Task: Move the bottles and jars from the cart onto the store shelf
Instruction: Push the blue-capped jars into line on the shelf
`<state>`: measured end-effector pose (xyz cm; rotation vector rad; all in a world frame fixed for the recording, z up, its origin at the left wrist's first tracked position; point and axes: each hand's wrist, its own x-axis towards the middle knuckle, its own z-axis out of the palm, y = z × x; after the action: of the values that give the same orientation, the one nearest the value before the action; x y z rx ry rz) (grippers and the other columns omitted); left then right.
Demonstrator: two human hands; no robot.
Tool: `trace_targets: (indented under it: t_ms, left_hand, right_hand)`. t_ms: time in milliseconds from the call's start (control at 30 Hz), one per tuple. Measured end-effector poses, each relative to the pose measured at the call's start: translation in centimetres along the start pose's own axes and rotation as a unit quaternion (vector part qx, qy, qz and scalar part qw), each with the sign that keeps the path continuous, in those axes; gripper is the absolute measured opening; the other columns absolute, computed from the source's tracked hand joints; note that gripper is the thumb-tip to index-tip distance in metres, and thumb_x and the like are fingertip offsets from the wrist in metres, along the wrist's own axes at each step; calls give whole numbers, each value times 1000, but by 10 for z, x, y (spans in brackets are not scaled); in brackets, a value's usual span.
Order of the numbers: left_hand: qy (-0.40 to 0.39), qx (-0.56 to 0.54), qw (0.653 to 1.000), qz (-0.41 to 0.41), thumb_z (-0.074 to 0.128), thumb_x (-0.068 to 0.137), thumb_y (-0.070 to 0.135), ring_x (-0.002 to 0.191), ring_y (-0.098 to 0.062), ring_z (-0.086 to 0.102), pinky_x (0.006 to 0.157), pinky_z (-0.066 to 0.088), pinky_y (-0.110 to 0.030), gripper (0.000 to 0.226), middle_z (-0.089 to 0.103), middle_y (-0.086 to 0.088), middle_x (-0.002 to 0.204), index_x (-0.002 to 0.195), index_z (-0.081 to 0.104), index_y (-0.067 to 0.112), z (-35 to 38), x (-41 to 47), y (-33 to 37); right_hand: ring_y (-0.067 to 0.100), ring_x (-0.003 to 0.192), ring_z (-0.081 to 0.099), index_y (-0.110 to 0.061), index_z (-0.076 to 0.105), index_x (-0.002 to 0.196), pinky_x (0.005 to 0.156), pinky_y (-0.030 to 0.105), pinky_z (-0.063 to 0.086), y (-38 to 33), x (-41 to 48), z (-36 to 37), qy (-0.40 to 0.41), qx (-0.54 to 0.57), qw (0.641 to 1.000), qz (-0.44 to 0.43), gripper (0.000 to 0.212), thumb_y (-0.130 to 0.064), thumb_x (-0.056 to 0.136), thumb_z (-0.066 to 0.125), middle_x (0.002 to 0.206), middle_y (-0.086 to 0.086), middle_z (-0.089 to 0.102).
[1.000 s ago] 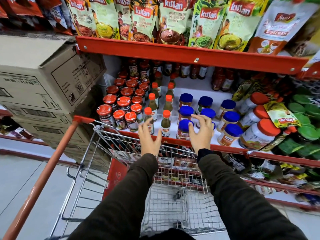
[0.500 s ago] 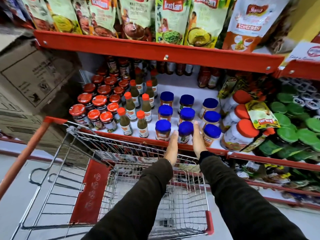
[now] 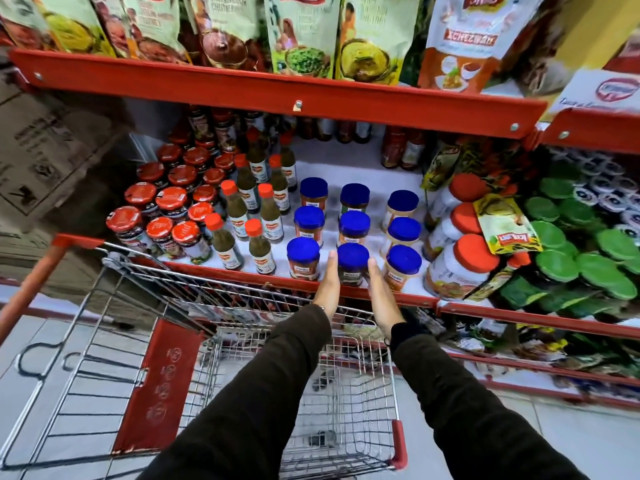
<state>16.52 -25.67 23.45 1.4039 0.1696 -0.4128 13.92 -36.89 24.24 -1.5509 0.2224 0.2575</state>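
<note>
— While both hands stay flat and open, left hand (image 3: 329, 282) and right hand (image 3: 379, 292) flank the front-middle blue-lidded jar (image 3: 352, 263) at the store shelf (image 3: 398, 299) edge. How would it handle?

— Rigid, probably weighty and breakable, slick-sided; hold it around the body under the lid.

— Counts, left to right?

— At least thirteen red-lidded jars (image 3: 171, 202), about nine green sauce bottles (image 3: 223, 242), nine blue-lidded jars. The cart (image 3: 346, 410) looks empty.
</note>
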Motion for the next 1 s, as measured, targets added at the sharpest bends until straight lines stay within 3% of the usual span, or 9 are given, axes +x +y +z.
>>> trace_targets:
  t_ms: [200,333,433,500,600,700,833,900,1000]
  left_hand:
    - [24,29,999,10,15,90,77,150,-19,30,125,20,-46,81,36,-2,161,151,38,30,4,-7,8]
    - [60,61,996,26,23,73,94,153,-19,24,126,18,-49,104,26,1,165,156,24,32,6,-12,0]
    - [154,48,984,78,30,95,70,148,-14,32,124,23,-40,73,30,2,163,155,27,29,13,-21,-15]
    - [205,33,972,114,34,94,68,134,-16,48,118,36,-45,60,48,0,147,139,45,31,18,-26,-29]
    - [245,48,957,145,34,89,68,102,-23,64,97,52,-55,59,64,-2,109,106,58,18,27,-31,-48]
    - [172,52,975,133,33,86,68,110,-20,66,102,52,-50,62,69,-5,119,111,64,20,45,-35,-48]
    - [68,22,995,69,31,88,73,148,-14,35,125,25,-43,80,40,1,159,150,42,24,81,-27,-27]
    - [65,4,997,42,27,96,66,151,-14,28,127,20,-44,72,31,2,163,155,32,24,93,-19,-14]
    - [28,-1,999,17,21,90,76,144,-17,41,125,24,-47,80,48,-1,153,147,45,25,98,-5,-6]
  right_hand:
    - [8,148,24,-37,27,154,111,30,19,1,-5,-2,2,-16,1000,14,80,-81,86,31,164,-8,25]
    - [1,142,27,-40,31,151,117,33,19,0,-10,-4,-10,-12,1000,1,77,-81,87,30,163,-11,29]
    - [7,143,36,-35,40,147,123,42,24,14,-15,-9,35,-10,999,-12,90,-90,76,36,159,-6,38]
    - [7,138,44,-33,50,140,121,43,30,28,-21,-18,88,6,996,-24,88,-90,74,41,152,-5,49]
    - [10,127,56,-42,64,116,111,45,44,43,-33,-33,172,25,982,-73,55,-79,82,42,134,-6,64]
    - [18,127,56,-34,63,118,105,47,49,49,-38,-49,249,60,963,-86,46,-65,91,41,133,2,60]
    - [2,140,31,-24,38,150,118,28,23,38,-39,-63,211,30,975,-56,54,-51,103,34,159,-4,37]
    - [-2,141,21,-27,26,155,114,23,15,31,-37,-65,157,28,987,-35,65,-60,98,30,164,-8,25]
    - [2,149,16,-34,21,157,119,30,12,25,-34,-63,102,34,994,-20,91,-85,82,26,166,-10,19]
